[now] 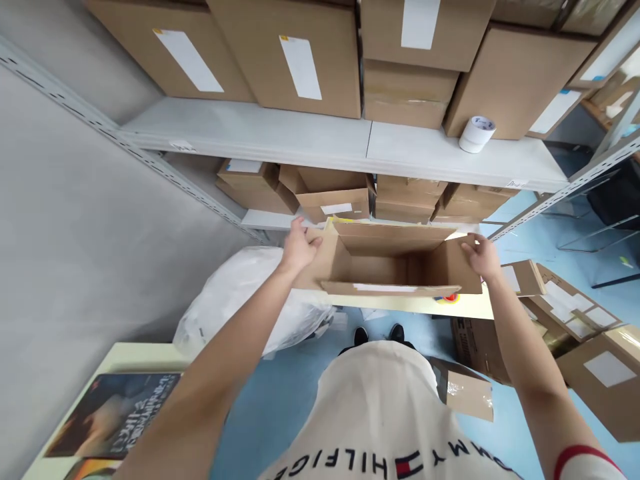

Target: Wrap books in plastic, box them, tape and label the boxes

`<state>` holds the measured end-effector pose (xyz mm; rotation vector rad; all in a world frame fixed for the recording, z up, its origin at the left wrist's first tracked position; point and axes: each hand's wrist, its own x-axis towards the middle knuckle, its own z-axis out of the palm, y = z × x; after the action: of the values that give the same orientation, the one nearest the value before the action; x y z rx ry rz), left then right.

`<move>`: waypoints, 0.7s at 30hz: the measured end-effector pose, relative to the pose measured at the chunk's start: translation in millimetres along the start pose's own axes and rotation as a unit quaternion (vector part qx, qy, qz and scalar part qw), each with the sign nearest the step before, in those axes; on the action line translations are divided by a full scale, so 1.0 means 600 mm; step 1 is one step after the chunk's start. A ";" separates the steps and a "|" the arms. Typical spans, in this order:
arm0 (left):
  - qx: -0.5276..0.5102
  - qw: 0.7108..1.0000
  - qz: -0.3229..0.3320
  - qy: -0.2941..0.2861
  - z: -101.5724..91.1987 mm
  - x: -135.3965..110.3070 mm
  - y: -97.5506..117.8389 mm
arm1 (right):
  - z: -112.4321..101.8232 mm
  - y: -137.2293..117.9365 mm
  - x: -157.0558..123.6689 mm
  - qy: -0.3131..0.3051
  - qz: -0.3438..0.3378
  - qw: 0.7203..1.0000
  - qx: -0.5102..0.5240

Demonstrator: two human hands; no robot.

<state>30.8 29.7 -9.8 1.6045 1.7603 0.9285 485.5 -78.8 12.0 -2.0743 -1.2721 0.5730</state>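
An open cardboard box stands in front of me on a pale yellow table, its flaps spread outward. Nothing shows on the part of its bottom that I can see. My left hand grips the box's left side flap, fingers over its far edge and thumb on the near face. At the opposite end, my right hand has its fingers closed on the right side flap. A white label strip lies along the near flap. Beside that flap, a small red and yellow item partly shows on the table.
Ahead stands a grey metal shelf stacked with cardboard boxes; a white tape roll sits on it. A large white plastic bag is at my left, near a grey wall. More boxes crowd the blue floor at right.
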 end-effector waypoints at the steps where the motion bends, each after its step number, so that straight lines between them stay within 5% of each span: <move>1: 0.030 0.999 0.020 0.006 0.004 -0.004 0.006 | 0.003 -0.001 0.004 0.014 -0.007 0.999 -0.039; 4: 0.134 0.985 0.101 0.042 0.008 -0.034 0.024 | 0.008 -0.003 -0.011 0.079 -0.079 0.982 -0.153; 7: 0.214 0.962 0.172 -0.002 0.000 -0.060 0.037 | -0.006 -0.020 -0.045 0.103 -0.183 0.940 -0.270; 10: 0.226 0.945 0.212 -0.101 -0.007 -0.059 0.033 | -0.027 -0.044 -0.067 0.029 -0.232 0.894 -0.381; 13: 0.201 0.949 0.177 -0.167 -0.009 -0.045 0.008 | -0.036 -0.047 -0.069 -0.062 -0.213 0.868 -0.444; 18: 0.197 0.929 0.108 -0.293 -0.001 -0.072 -0.043 | 0.007 0.009 -0.095 -0.267 -0.124 0.886 -0.359; 21: 0.186 0.932 0.099 -0.295 0.023 -0.123 -0.053 | 0.060 0.044 -0.138 -0.228 -0.097 0.927 -0.282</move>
<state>31.5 -43.3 -46.4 2.0574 1.4082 0.1389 442.1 -151.4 -28.9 -2.2968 -2.0882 0.6822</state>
